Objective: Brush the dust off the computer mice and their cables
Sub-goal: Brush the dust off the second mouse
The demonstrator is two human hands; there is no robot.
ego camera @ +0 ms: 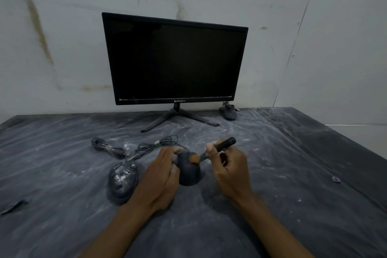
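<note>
Left hand (162, 170) grips a dusty mouse (188, 170) on the desk (62, 226). Right hand (227, 166) pinches a brush (217, 148), bristles touching the mouse.

head-worn view, angled down, close over desk (314, 153)

- Dim light, pale wall (62, 48) streaked with brown stains.
- Dark monitor (176, 60) stands against it.
- Table (314, 174) under dusty grey plastic.

Dim, flat indoor light, soft shadows, slight blur, wide-angle bending at the edges
</note>
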